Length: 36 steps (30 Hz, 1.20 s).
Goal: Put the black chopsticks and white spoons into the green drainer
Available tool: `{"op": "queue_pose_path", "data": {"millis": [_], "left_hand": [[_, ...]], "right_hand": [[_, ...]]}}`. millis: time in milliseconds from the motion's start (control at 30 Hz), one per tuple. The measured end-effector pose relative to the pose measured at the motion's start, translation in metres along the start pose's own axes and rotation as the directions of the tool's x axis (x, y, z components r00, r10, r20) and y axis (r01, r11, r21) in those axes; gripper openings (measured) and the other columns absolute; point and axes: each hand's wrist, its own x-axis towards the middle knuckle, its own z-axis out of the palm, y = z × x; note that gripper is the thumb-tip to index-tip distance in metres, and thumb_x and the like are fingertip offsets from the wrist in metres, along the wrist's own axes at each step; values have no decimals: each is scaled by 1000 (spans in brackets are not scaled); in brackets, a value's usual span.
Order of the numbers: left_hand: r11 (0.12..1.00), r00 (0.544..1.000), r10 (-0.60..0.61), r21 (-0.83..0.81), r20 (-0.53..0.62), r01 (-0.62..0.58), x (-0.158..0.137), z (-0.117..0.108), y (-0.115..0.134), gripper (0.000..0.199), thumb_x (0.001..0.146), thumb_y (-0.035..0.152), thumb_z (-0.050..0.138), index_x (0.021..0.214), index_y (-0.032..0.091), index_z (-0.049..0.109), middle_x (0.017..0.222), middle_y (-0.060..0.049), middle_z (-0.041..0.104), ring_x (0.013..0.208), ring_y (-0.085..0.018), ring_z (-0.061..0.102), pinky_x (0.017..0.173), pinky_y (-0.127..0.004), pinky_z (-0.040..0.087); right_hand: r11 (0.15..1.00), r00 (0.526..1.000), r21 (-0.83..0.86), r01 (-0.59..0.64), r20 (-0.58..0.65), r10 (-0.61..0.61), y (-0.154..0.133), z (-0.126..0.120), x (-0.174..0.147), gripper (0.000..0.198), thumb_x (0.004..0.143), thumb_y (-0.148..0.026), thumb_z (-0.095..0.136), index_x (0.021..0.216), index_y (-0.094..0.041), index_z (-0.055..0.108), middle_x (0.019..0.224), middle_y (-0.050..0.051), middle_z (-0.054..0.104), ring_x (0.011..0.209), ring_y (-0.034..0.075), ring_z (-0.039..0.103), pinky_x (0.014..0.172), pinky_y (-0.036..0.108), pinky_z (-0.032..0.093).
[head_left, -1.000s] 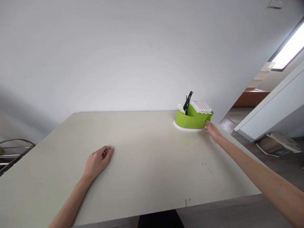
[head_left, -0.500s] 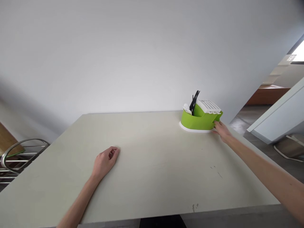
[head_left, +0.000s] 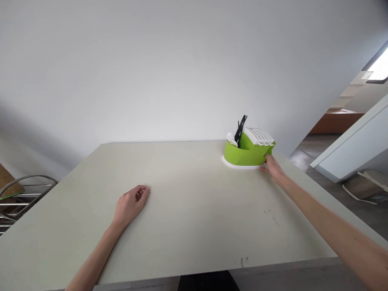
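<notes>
A green utensil holder (head_left: 245, 157) with a white base and a white slotted top stands upright at the far right of the table. Black sticks (head_left: 240, 131) and white spoons (head_left: 232, 139) rise from its left part. My right hand (head_left: 273, 167) is closed on the holder's right end, near the base; some fingertips are hidden inside the opening there. On the left half of the table rests my left hand (head_left: 130, 204), its fingers curled with nothing visible in them.
The pale table (head_left: 188, 226) meets a white wall (head_left: 169, 72) at its back edge. A metal rack (head_left: 27, 198) stands off the left side. Beyond the right edge are a white panel (head_left: 354, 141) and a brown seat (head_left: 363, 188) on the floor.
The holder has slid slightly left along the table with my right hand on it. My left hand stays in place on the table, and the view has turned a little right.
</notes>
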Motion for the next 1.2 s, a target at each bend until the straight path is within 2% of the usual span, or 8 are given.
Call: {"op": "queue_pose_path", "data": {"millis": [133, 333, 633, 900, 1067, 1133, 1200], "left_hand": [[1000, 1000, 2, 5, 4, -2, 0, -1, 2, 39, 96, 60, 47, 91, 29, 68, 76, 3, 70, 63, -18, 60, 62, -28, 44], [1000, 1000, 4, 0, 9, -4, 0, -1, 3, 38, 96, 59, 46, 92, 29, 68, 78, 2, 71, 64, -18, 61, 62, -28, 44], [1000, 1000, 2, -30, 9, -2, -5, 0, 4, 38, 97, 59, 46, 93, 29, 68, 82, 2, 73, 68, -19, 63, 66, -29, 45], [999, 1000, 17, -27, 11, -17, -6, -2, 5, 38, 97, 58, 44, 91, 28, 67, 81, 1, 73, 67, -18, 63, 64, -29, 44], [999, 999, 32, -32, -4, -32, -5, -1, 2, 39, 97, 58, 44, 91, 28, 68, 80, 1, 73, 65, -19, 62, 62, -28, 44], [998, 999, 41, -39, -11, -41, -5, 0, 1, 39, 96, 58, 45, 91, 28, 69, 80, 0, 73, 64, -18, 61, 62, -29, 44], [998, 999, 40, -49, -16, -41, -6, -1, 1, 38, 96, 58, 46, 91, 28, 69, 81, 1, 73, 64, -18, 61, 62, -28, 45]], "right_hand": [[992, 993, 90, -86, 92, 78, -6, 9, -13, 58, 103, -48, 42, 154, -23, 52, 157, 12, 53, 134, 29, 58, 80, 34, 62], [979, 989, 156, -131, 94, 117, -18, 26, -47, 58, 99, -52, 47, 152, -28, 53, 156, 8, 54, 136, 32, 55, 85, 41, 65], [952, 983, 270, -145, 151, 107, -47, 67, -117, 51, 96, -51, 47, 140, -29, 57, 148, 3, 60, 131, 25, 59, 81, 31, 65], [919, 945, 343, -196, 318, 83, -68, 92, -187, 48, 96, -61, 53, 134, -33, 59, 154, 0, 57, 138, 24, 57, 87, 31, 66], [941, 889, 303, -148, 457, -8, -62, 84, -210, 47, 99, -66, 51, 132, -36, 64, 156, 0, 56, 146, 28, 51, 95, 38, 66], [947, 873, 300, -115, 485, -48, -56, 72, -212, 49, 99, -65, 54, 137, -36, 62, 159, 0, 53, 147, 29, 50, 100, 40, 63], [953, 878, 277, -124, 478, -25, -48, 58, -212, 58, 96, -63, 61, 148, -36, 55, 166, 1, 46, 145, 30, 52, 103, 42, 62]]}}
